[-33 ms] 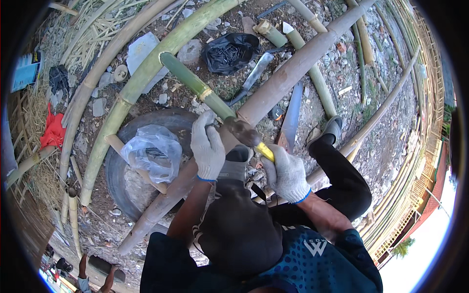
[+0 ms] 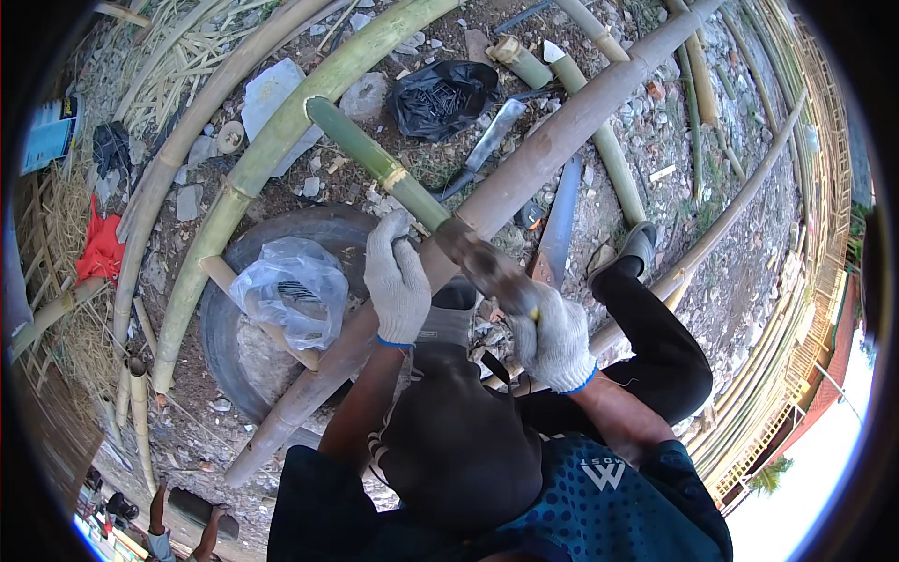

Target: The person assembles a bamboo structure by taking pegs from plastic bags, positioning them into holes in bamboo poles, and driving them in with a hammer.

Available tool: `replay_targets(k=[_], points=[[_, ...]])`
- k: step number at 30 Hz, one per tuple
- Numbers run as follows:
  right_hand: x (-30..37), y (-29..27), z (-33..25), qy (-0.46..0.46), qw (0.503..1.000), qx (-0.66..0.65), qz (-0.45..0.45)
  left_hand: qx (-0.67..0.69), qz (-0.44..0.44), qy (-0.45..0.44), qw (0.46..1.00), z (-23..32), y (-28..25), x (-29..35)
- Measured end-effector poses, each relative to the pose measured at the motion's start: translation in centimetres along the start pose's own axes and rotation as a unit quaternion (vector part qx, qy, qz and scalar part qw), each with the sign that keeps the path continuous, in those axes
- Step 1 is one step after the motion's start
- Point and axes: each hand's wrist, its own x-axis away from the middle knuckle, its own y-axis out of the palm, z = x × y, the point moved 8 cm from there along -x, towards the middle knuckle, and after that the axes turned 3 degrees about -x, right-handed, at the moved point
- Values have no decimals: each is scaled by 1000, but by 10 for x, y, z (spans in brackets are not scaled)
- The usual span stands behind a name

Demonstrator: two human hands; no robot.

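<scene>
Outdoors, rubble underfoot, bamboo everywhere. The worker bends over a joint in white knit gloves with blue cuffs.

Right hand [image 2: 551, 342]: clenched round the handle of a hammer [image 2: 492, 267]; a bit of yellow shows at the grip. The hammer's dark head end is blurred, lying in view over the joint, so I cannot tell whether it touches anything.

Left hand [image 2: 398, 281]: on the thick brown pole [image 2: 562, 140], fingers bent up near the joint. Whether it pinches something or only steadies, I cannot tell.

The brown pole runs slantwise under both hands. A short green crosspiece [image 2: 379, 164] meets it at the joint; its other end meets a long green pole [image 2: 245, 178].

Left of the left hand: a clear plastic bag [image 2: 328, 314] with dark nails in it, over a round grey tub [image 2: 217, 323]. Beyond the crosspiece, a black plastic bag [image 2: 410, 105], nails inside this one too. Near that bag, a broad knife [image 2: 494, 136] lies on the ground. A saw [image 2: 562, 211] lies past the brown pole, between it and the worker's right shoe [image 2: 637, 251].

Far lower left: another person's arms [image 2: 157, 513].
</scene>
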Motion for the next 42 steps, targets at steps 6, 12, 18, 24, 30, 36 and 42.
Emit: replay_targets(k=[6,12,18,24,30,36,42], points=[[5,47,60,145,958,161,-189,39,32,-19,999,7,-7,-28],[5,-6,89,242,966,68,-66,2,-17,59,998,48,0,-126],[10,-34,130,401,914,-60,18,-180,-197,98,959,24,118,-231],[33,-34,152,467,877,-113,18,-386,-309,124,860,-90,200,-282],[54,-38,175,488,864,-117,33,-447,-248,178,841,-94,247,-275],[51,-31,185,504,849,-155,39,-500,-200,221,813,-109,258,-279],[62,-16,196,490,847,-194,73,-520,-258,186,792,-112,259,-286]])
